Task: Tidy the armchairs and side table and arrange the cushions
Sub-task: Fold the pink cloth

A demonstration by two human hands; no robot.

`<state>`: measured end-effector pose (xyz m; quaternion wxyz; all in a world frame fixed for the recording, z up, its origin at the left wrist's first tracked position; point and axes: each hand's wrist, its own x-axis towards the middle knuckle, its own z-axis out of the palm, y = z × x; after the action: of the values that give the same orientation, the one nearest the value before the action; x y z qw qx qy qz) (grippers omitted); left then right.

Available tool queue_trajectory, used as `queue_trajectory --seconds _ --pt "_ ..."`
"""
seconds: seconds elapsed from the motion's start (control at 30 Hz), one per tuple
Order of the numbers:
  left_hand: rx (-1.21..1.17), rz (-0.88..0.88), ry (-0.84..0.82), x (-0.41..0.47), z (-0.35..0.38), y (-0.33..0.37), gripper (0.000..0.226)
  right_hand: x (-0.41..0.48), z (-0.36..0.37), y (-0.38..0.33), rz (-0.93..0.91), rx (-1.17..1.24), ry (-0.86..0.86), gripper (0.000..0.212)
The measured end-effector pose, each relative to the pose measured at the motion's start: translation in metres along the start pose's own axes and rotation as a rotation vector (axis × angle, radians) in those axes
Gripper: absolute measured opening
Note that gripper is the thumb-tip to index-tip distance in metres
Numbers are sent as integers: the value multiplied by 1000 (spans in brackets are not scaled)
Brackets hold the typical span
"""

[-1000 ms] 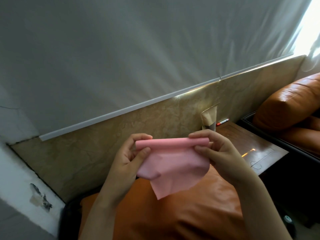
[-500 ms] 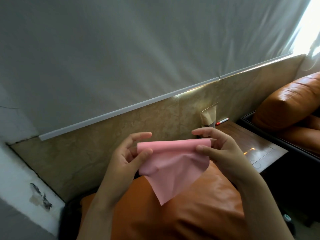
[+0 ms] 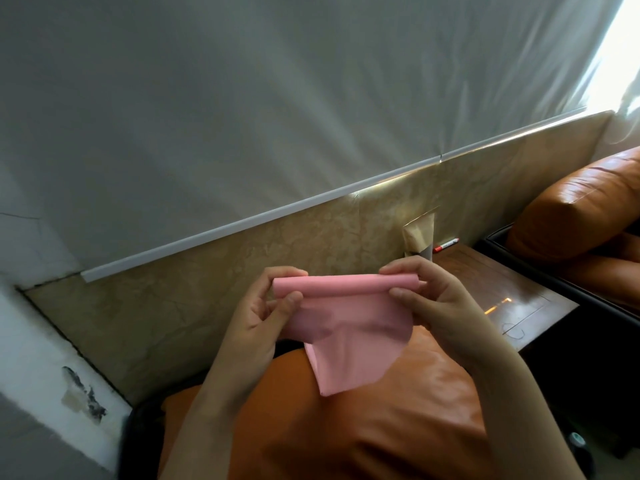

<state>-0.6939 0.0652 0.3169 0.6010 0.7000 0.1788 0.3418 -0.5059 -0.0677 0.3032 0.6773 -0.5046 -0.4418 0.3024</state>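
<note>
Grey drape above marbled panel

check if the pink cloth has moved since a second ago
No. The pink cloth keeps its rolled top edge just below the paper bag on the side table, pinched by the left hand and right hand.

Left hand and right hand: both are showing bare, with nothing worn on fingers or wrists in the visible portion. Left forearm and right forearm are likewise showing bare down to the near edge of the view. Fingers are appearing slender. Nail detail is reading too small to record.
</note>
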Motion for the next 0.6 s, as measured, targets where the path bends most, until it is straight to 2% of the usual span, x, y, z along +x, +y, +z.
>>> queue_trajectory --seconds 0.3,0.4,0.5,0.57,0.6 --pt "-24 6 3 5 -1 -3 17 1 -4 3 16 60 -36 28" --pt "-28 -10 -9 6 -3 -6 12 0 -6 2 24 75 -43 22" --pt "37 -12 -13 5 -2 -7 13 0 -8 4 17 16 17 34" --pt "70 -5 -10 4 0 -7 7 2 -9 6 10 3 53 23" --pt "76 0 -11 4 1 -6 8 2 -9 6 7 11 49 24"
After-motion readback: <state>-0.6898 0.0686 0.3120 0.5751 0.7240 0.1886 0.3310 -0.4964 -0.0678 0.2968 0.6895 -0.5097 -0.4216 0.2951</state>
